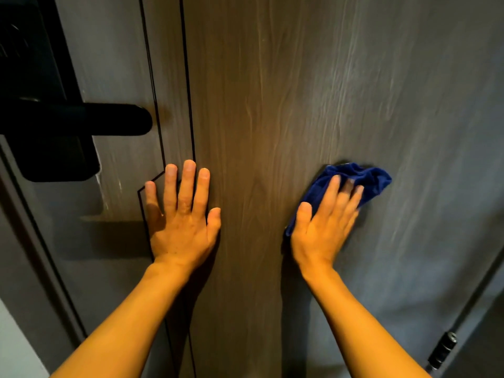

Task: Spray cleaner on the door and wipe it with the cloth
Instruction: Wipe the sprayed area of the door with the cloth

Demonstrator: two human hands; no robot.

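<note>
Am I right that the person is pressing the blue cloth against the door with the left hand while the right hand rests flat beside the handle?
Not quite: the hands are swapped. In the head view the right hand presses the blue cloth against the door, and the left hand rests flat beside the handle.
</note>
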